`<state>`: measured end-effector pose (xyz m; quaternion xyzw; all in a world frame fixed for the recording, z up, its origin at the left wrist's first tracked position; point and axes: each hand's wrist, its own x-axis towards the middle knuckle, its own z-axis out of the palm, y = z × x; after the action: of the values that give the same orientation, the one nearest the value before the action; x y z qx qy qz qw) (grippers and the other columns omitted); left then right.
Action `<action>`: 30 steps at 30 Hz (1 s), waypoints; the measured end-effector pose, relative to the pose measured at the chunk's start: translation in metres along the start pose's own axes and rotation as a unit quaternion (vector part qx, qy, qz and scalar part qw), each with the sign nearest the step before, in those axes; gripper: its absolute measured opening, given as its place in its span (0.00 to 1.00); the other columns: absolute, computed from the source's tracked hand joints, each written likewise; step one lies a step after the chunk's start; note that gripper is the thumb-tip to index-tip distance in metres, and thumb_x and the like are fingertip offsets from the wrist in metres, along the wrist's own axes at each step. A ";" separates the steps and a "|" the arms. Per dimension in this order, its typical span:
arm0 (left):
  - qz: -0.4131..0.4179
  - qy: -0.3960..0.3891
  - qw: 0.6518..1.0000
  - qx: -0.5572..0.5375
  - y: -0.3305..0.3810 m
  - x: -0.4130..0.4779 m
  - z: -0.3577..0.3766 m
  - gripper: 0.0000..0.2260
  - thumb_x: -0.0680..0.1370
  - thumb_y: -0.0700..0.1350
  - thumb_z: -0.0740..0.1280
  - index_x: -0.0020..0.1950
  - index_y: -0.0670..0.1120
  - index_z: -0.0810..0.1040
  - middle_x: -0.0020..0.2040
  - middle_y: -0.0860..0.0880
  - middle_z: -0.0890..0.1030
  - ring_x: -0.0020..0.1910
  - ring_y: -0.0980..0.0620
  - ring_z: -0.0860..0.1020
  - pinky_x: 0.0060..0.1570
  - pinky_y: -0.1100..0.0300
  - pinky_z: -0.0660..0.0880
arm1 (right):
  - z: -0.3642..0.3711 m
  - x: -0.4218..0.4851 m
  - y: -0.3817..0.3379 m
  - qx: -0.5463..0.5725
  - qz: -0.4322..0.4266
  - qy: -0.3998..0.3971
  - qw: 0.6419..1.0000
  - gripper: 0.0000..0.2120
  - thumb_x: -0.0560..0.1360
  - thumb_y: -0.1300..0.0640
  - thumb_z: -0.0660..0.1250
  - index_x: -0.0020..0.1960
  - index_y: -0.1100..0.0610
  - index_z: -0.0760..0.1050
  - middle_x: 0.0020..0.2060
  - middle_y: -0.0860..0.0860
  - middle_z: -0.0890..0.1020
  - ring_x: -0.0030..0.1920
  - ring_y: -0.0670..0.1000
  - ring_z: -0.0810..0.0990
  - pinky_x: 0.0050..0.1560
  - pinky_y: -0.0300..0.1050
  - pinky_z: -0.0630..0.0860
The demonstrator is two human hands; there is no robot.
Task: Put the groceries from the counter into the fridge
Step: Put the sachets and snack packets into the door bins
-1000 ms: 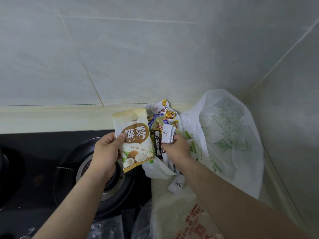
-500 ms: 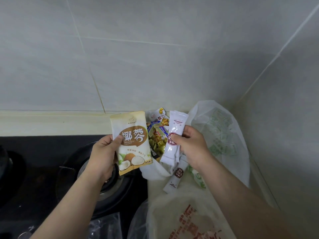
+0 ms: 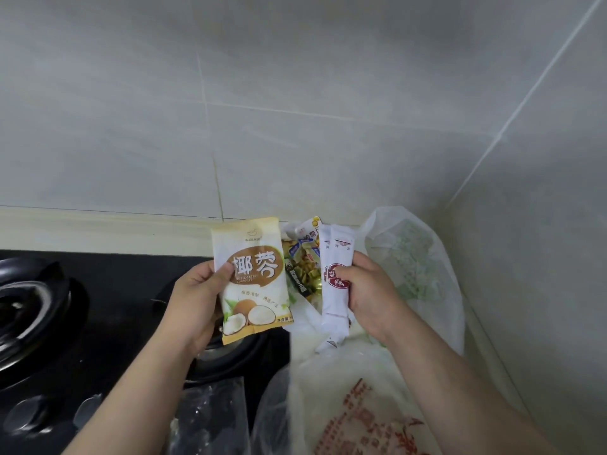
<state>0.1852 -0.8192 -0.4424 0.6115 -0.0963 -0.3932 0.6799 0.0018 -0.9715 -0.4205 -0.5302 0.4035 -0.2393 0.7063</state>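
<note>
My left hand (image 3: 193,297) grips a cream and brown packet of desiccated coconut (image 3: 253,284) upright above the stove's edge, thumb on its front. My right hand (image 3: 371,297) holds a few long white sachets (image 3: 335,300) with a red mark, lifted beside the coconut packet. Behind and between them a clear bag of wrapped sweets (image 3: 303,267) stands against the wall. One more white sachet (image 3: 328,341) lies on the counter below my right hand.
A black gas stove (image 3: 65,323) fills the left, with burners and knobs. A white plastic bag with green print (image 3: 417,267) slumps in the corner at right. A white bag with red print (image 3: 358,415) and clear plastic wrap (image 3: 207,418) lie in front. Tiled walls close behind and right.
My right hand has pulled the white sachets out of the bag area and raised them upright next to the coconut packet. My left hand has kept its hold, drifting slightly.
</note>
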 end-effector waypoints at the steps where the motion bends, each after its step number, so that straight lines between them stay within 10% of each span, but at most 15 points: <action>1: 0.003 0.002 1.000 0.000 0.001 -0.006 -0.004 0.08 0.81 0.42 0.64 0.50 0.38 0.80 0.47 0.39 0.85 0.43 0.42 0.83 0.51 0.43 0.79 | 0.003 -0.005 -0.002 0.004 -0.005 -0.003 1.000 0.15 0.77 0.70 0.60 0.50 0.56 0.82 0.40 0.53 0.85 0.40 0.52 0.82 0.43 0.47 0.77; 16: 0.080 0.180 0.980 -0.028 0.012 -0.133 -0.075 0.07 0.81 0.42 0.65 0.48 0.42 0.81 0.48 0.39 0.85 0.43 0.42 0.83 0.47 0.47 0.80 | 0.075 -0.057 -0.007 -0.062 -0.067 -0.187 0.978 0.15 0.80 0.66 0.63 0.56 0.49 0.82 0.49 0.51 0.86 0.46 0.51 0.83 0.51 0.50 0.78; 27: 0.149 0.381 0.907 -0.098 -0.011 -0.291 -0.084 0.06 0.79 0.42 0.66 0.48 0.41 0.81 0.48 0.38 0.85 0.46 0.39 0.84 0.52 0.43 0.79 | 0.116 -0.135 -0.003 -0.088 -0.098 -0.413 0.901 0.13 0.80 0.61 0.65 0.54 0.44 0.79 0.47 0.45 0.87 0.45 0.46 0.85 0.44 0.41 0.80; 30: 0.163 0.434 0.879 -0.113 -0.025 -0.338 -0.088 0.06 0.79 0.42 0.66 0.50 0.41 0.81 0.46 0.40 0.85 0.42 0.43 0.84 0.39 0.51 0.81 | 0.133 -0.163 0.009 -0.092 -0.077 -0.468 0.876 0.11 0.79 0.62 0.66 0.52 0.47 0.80 0.46 0.48 0.87 0.44 0.48 0.86 0.43 0.44 0.80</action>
<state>0.0019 -0.5308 -0.3671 0.6154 0.1553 0.0193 0.7725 0.0187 -0.7698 -0.3624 -0.6727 0.0039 0.0212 0.7396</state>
